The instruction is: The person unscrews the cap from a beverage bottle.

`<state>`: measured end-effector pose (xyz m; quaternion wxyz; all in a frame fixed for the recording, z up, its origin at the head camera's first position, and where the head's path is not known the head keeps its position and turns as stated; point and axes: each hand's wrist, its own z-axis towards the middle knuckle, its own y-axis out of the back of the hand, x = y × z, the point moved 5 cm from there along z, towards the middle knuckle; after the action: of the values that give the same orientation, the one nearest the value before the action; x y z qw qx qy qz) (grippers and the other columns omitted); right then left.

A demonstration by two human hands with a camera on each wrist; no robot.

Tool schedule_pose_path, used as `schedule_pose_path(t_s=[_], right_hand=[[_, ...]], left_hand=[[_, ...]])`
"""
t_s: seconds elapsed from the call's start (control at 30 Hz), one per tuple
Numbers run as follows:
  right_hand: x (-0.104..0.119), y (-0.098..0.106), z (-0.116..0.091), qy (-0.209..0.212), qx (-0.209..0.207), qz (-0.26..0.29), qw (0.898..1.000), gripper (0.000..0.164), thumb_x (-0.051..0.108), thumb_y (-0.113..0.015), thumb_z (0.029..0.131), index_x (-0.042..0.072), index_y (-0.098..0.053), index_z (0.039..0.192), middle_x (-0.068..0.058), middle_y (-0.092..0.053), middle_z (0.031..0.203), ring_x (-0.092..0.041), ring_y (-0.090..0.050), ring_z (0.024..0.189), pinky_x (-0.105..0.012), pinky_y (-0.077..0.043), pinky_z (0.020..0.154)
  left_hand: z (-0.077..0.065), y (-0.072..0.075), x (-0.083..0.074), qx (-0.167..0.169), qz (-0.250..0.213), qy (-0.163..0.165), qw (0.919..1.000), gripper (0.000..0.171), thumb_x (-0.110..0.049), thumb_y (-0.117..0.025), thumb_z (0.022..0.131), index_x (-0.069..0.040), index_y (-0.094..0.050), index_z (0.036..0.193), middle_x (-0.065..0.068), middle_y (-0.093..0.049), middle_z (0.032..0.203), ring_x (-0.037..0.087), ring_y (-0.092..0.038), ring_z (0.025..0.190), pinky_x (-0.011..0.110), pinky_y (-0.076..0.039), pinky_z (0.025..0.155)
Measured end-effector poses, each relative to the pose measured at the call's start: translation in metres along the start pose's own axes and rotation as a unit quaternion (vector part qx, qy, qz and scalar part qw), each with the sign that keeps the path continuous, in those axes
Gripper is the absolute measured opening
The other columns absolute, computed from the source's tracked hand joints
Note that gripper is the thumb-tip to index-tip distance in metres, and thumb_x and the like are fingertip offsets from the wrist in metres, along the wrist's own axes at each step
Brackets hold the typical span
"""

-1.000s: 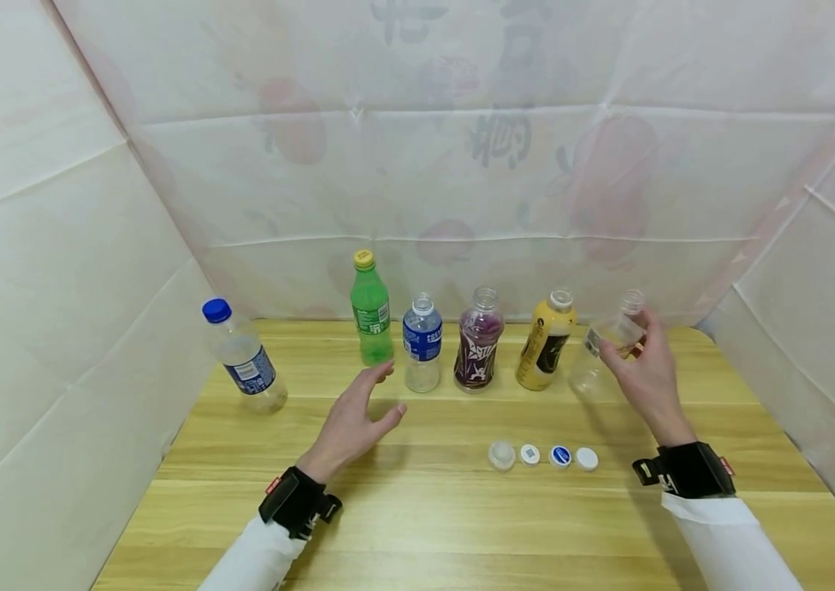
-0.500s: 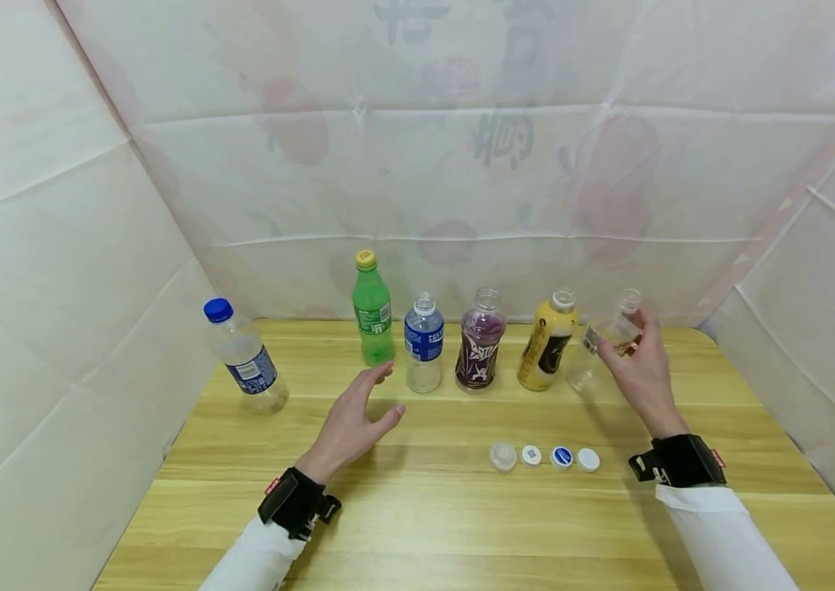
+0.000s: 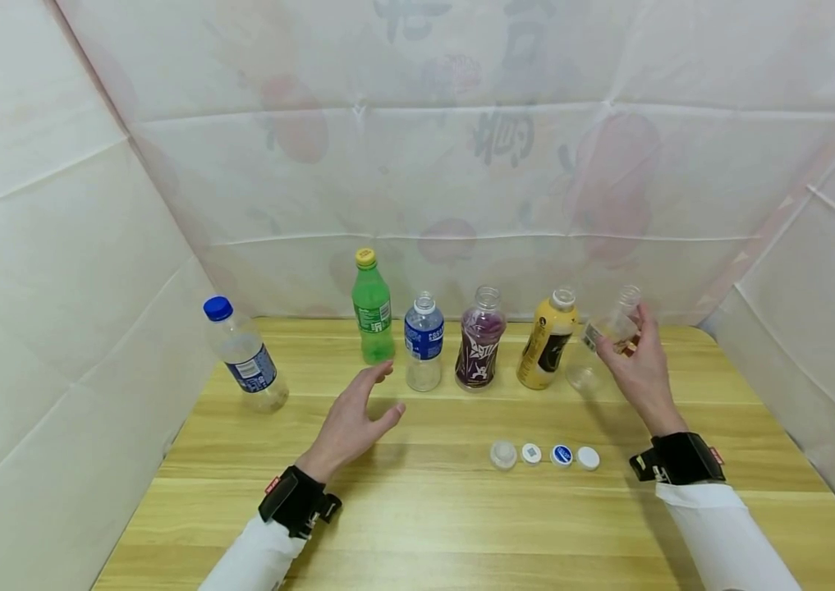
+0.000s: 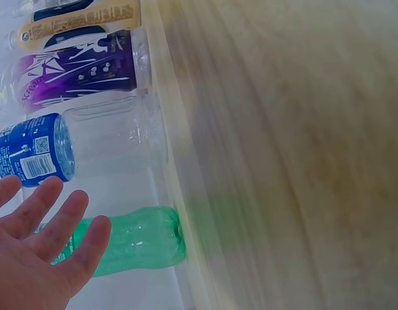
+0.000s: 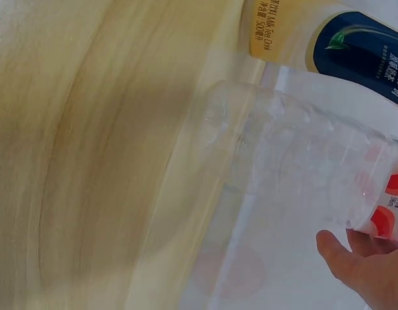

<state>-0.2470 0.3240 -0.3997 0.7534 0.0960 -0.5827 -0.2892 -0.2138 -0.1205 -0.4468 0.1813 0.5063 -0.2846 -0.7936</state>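
At the right end of a row, my right hand (image 3: 639,365) has its thumb and fingers curled round an uncapped clear plastic bottle (image 5: 295,152) near its label. That label shows red and white in the right wrist view, and the bottle's base is close to the wooden table. My left hand (image 3: 349,423) hovers with fingers spread and holds nothing. Nearest to it are a green bottle (image 3: 371,308) with a yellow cap and an uncapped clear bottle (image 3: 424,345) with a blue label; its fingers overlap the green one in the left wrist view.
A purple-labelled bottle (image 3: 479,341) and a yellow milk tea bottle (image 3: 547,341), both uncapped, continue the row. Far left stands a blue-capped bottle (image 3: 245,357). Several caps (image 3: 561,456) lie in a line on the wooden table (image 3: 417,525). Pale cloth walls (image 3: 461,180) enclose it.
My right hand and the clear bottle shifted slightly left during the first half second, then stayed nearly still. The left hand keeps its place.
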Motion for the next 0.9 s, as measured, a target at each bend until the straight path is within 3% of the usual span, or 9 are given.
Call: schedule_pose_path(t_s=[0.17, 0.23, 0.33, 0.4, 0.63, 0.73, 0.9], right_hand=[[0.000, 0.001, 0.001, -0.003, 0.007, 0.007, 1.000, 0.094, 0.027, -0.061, 0.101, 0.014, 0.005, 0.167, -0.029, -0.027, 0.162, -0.047, -0.041, 0.137, -0.024, -0.046, 0.096], [0.000, 0.003, 0.000, -0.003, 0.005, 0.010, 1.000, 0.096, 0.027, -0.062, 0.101, 0.013, 0.006, 0.166, -0.029, -0.023, 0.163, -0.049, -0.036, 0.141, -0.036, -0.046, 0.106], [0.000, 0.008, -0.003, -0.009, -0.003, 0.020, 1.000, 0.096, 0.027, -0.063, 0.101, 0.013, 0.007, 0.166, -0.025, -0.016, 0.167, -0.048, -0.025, 0.149, -0.059, -0.032, 0.117], [0.002, 0.013, -0.008, -0.012, -0.014, 0.024, 1.000, 0.096, 0.028, -0.063, 0.102, 0.012, 0.007, 0.166, -0.022, -0.013, 0.169, -0.044, -0.020, 0.153, -0.063, -0.023, 0.120], [0.014, 0.025, -0.037, 0.004, -0.048, 0.025, 0.999, 0.087, 0.025, -0.062, 0.104, 0.011, -0.003, 0.167, -0.016, -0.016, 0.169, -0.037, -0.022, 0.153, -0.051, -0.023, 0.124], [0.022, 0.026, -0.048, 0.024, -0.050, 0.025, 0.998, 0.083, 0.021, -0.062, 0.104, 0.013, -0.008, 0.167, -0.017, -0.021, 0.167, -0.036, -0.026, 0.151, -0.036, -0.028, 0.123], [0.030, 0.028, -0.062, 0.050, -0.052, 0.026, 0.997, 0.083, 0.014, -0.064, 0.101, 0.014, -0.011, 0.166, -0.018, -0.027, 0.164, -0.032, -0.033, 0.147, -0.010, -0.033, 0.108]], left_hand=[[0.000, 0.002, 0.000, 0.001, -0.002, 0.005, 1.0000, 0.073, -0.036, -0.074, 0.094, -0.013, -0.044, 0.156, 0.011, -0.054, 0.151, 0.033, -0.053, 0.135, 0.061, -0.045, 0.107], [0.000, 0.003, 0.000, 0.001, -0.002, 0.004, 1.0000, 0.073, -0.035, -0.074, 0.094, -0.013, -0.044, 0.156, 0.011, -0.054, 0.151, 0.034, -0.053, 0.135, 0.061, -0.045, 0.107], [0.000, 0.005, 0.001, 0.000, -0.002, 0.003, 1.0000, 0.072, -0.034, -0.074, 0.094, -0.012, -0.044, 0.155, 0.012, -0.054, 0.150, 0.034, -0.052, 0.135, 0.061, -0.045, 0.107], [0.000, 0.007, 0.001, -0.002, -0.002, 0.004, 1.0000, 0.072, -0.033, -0.074, 0.094, -0.012, -0.044, 0.155, 0.012, -0.053, 0.150, 0.034, -0.052, 0.135, 0.061, -0.045, 0.107], [0.006, 0.012, 0.000, -0.024, -0.004, -0.002, 0.9997, 0.069, -0.029, -0.074, 0.095, -0.008, -0.045, 0.153, 0.015, -0.054, 0.147, 0.035, -0.054, 0.131, 0.058, -0.049, 0.104], [0.012, 0.016, 0.000, -0.046, -0.005, -0.014, 0.9988, 0.065, -0.024, -0.073, 0.095, -0.005, -0.047, 0.151, 0.018, -0.055, 0.144, 0.037, -0.055, 0.128, 0.057, -0.050, 0.103], [0.027, 0.028, 0.001, -0.109, -0.030, -0.024, 0.9933, 0.057, -0.014, -0.073, 0.095, 0.000, -0.051, 0.145, 0.022, -0.054, 0.140, 0.038, -0.055, 0.125, 0.056, -0.052, 0.098]])
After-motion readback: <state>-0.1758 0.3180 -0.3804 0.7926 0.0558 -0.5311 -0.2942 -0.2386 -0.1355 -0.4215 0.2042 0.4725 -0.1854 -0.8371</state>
